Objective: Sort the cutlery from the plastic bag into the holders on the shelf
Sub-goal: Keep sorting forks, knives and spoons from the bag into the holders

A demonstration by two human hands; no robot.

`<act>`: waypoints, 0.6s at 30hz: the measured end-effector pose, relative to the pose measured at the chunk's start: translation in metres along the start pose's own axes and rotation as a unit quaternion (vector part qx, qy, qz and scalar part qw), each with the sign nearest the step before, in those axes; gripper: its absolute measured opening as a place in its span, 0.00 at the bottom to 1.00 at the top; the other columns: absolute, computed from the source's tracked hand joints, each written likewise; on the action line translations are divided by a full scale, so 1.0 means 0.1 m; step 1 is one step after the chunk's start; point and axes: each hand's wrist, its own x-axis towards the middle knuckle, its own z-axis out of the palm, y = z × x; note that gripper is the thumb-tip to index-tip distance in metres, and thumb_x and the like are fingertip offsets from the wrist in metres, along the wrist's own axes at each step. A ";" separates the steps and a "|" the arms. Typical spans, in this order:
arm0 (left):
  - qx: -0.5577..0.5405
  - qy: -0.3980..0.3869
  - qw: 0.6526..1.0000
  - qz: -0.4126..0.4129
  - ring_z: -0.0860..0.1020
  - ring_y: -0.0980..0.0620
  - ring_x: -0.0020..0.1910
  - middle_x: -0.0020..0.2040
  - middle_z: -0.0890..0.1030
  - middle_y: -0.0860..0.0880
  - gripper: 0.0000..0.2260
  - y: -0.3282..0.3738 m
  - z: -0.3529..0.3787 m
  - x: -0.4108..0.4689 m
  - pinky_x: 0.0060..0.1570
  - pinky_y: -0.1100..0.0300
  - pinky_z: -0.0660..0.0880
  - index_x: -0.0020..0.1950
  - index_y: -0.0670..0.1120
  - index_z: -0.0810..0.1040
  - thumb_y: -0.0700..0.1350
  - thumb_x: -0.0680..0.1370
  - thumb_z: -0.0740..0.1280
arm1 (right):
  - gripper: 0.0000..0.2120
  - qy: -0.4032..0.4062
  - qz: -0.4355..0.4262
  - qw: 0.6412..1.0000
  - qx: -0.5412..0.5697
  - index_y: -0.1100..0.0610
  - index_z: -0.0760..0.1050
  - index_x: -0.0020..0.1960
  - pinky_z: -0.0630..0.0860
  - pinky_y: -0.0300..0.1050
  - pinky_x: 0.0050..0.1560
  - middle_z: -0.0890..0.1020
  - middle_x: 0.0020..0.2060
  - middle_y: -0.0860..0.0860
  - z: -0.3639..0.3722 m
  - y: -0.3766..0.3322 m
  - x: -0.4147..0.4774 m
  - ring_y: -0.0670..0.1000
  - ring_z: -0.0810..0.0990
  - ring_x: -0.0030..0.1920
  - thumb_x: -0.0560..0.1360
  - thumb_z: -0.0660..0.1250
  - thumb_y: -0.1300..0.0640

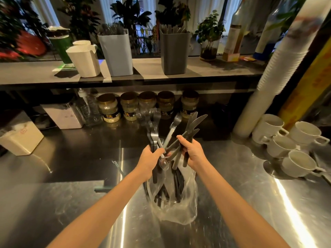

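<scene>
Cutlery (179, 183): dark and grey pieces stand handle-up in a clear plastic bag (176, 210), which sits on the steel desk (250, 212) directly below both hands. Head view, only view. Left hand (149, 160): fingers curled round a bundle of dark handles at the bag's mouth; whether it also pinches the bag's edge, cannot tell. Right hand (192, 153): fingers curled round several grey knives (194, 123), blades pointing up and to the right, handles sticking out below the palm. A pale fork (174, 126) rises between the two hands, tines up; which hand has it is unclear. A clear spoon (163, 164) lies bowl-down just beside the left hand's fingers. Some motion blur on the pieces above the left hand. Shelf (215, 68) at the back carries a light blue holder (116, 54) with cutlery in it and, to its right and apart from it, a dark grey holder (174, 52), also loaded. White jug (86, 59) left of the blue holder. Under the shelf, a row of jars (129, 106). White cups (297, 163) stacked at the desk's right edge.
</scene>
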 end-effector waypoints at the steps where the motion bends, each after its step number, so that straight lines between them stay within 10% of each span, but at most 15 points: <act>1: -0.015 0.013 1.000 -0.003 0.80 0.43 0.49 0.49 0.80 0.40 0.06 0.00 0.00 0.00 0.55 0.46 0.76 0.50 0.43 0.74 0.43 0.76 0.68 | 0.01 -0.002 0.000 1.000 0.000 0.59 0.76 0.46 0.79 0.45 0.48 0.81 0.39 0.54 0.01 -0.01 -0.01 0.52 0.82 0.44 0.75 0.67 0.62; 13: -0.108 0.008 0.993 -0.047 0.79 0.53 0.41 0.43 0.81 0.47 0.07 -0.05 -0.12 0.05 0.34 0.61 0.75 0.56 0.41 0.68 0.40 0.80 0.63 | 0.13 -0.003 -0.008 1.000 0.027 0.56 0.71 0.39 0.71 0.42 0.45 0.70 0.35 0.51 0.06 -0.12 -0.07 0.48 0.70 0.38 0.81 0.58 0.54; 18: -0.072 0.005 0.997 -0.043 0.80 0.47 0.48 0.49 0.82 0.43 0.13 -0.04 -0.21 0.07 0.53 0.49 0.77 0.60 0.39 0.71 0.42 0.77 0.66 | 0.09 -0.050 0.000 0.989 0.136 0.57 0.69 0.45 0.76 0.49 0.49 0.75 0.35 0.52 0.14 -0.10 -0.12 0.51 0.79 0.41 0.82 0.55 0.57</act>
